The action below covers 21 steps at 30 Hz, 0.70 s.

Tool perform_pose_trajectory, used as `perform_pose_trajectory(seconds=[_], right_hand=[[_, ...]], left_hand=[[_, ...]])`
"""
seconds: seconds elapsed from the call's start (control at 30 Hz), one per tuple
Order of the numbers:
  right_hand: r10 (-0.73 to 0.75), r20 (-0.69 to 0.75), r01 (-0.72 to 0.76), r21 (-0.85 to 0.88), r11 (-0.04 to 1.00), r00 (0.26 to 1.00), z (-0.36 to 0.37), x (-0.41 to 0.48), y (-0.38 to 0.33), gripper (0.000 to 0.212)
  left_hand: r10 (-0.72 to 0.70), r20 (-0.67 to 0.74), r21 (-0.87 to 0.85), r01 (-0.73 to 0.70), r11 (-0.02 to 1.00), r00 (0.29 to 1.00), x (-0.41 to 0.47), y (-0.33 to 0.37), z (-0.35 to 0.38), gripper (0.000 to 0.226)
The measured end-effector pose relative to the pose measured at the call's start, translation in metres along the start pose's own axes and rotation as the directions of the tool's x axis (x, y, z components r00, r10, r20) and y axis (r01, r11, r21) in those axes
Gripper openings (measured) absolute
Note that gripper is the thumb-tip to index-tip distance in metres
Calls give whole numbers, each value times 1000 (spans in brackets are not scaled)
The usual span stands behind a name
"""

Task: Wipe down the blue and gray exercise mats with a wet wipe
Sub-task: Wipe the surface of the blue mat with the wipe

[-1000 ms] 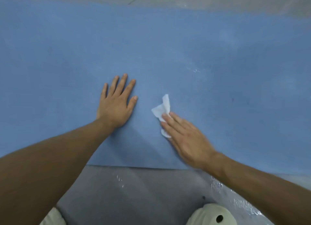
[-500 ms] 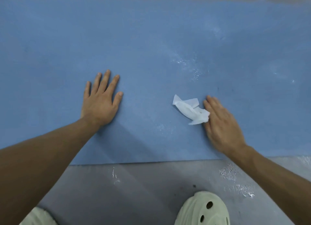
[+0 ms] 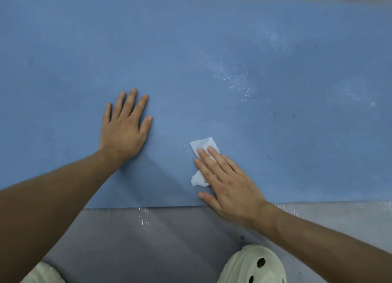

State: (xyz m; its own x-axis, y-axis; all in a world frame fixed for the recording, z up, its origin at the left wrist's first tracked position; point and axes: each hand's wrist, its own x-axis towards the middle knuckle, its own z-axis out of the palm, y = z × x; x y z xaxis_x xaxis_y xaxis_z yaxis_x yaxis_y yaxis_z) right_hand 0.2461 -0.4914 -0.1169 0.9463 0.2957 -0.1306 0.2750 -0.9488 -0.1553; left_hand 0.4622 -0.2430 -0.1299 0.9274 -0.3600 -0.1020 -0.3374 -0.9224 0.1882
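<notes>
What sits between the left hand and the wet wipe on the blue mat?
Nothing: the head view shows only bare blue mat between the left hand and the wet wipe, which the right hand presses flat.

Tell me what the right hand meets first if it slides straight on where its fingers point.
Mostly bare mat: the right hand, pressing the wipe, points just past the left hand. Its thumb side might graze that hand's thumb; the gap looks narrow.

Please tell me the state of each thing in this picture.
blue mat, flat, wet streaks at right
gray mat, flat, some wet marks
wipe, crumpled, under right fingers
left hand, open, flat on blue mat
right hand, open, pressing the wipe
</notes>
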Motion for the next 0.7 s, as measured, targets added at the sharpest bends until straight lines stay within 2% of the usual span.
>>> perform_pose_trajectory(seconds=[0.1, 0.2, 0.33, 0.43, 0.53, 0.7], right_hand=[[45, -58, -45, 2, 999, 997, -1, -8, 17, 65], [222, -92, -218, 55, 974, 971, -3, -21, 43, 64], [502, -142, -486, 133, 864, 853, -9, -41, 84, 66], [637, -83, -615, 192, 765, 766, -14, -47, 103, 75], [649, -12, -634, 195, 748, 761, -16, -38, 92, 78], [616, -15, -603, 185, 776, 788, -5, -19, 53, 89]], left_hand=[[-6, 6, -8, 6, 1000, 1000, 0, 0, -1, 68], [-5, 14, -10, 5, 1000, 1000, 0, 0, 0, 68], [7, 3, -8, -7, 1000, 1000, -1, -2, 1, 67], [11, -5, -11, -11, 1000, 1000, -1, -1, 2, 66], [9, -9, -8, -9, 1000, 1000, -1, -2, 3, 66], [10, -2, -16, -10, 1000, 1000, -2, -1, 2, 67]])
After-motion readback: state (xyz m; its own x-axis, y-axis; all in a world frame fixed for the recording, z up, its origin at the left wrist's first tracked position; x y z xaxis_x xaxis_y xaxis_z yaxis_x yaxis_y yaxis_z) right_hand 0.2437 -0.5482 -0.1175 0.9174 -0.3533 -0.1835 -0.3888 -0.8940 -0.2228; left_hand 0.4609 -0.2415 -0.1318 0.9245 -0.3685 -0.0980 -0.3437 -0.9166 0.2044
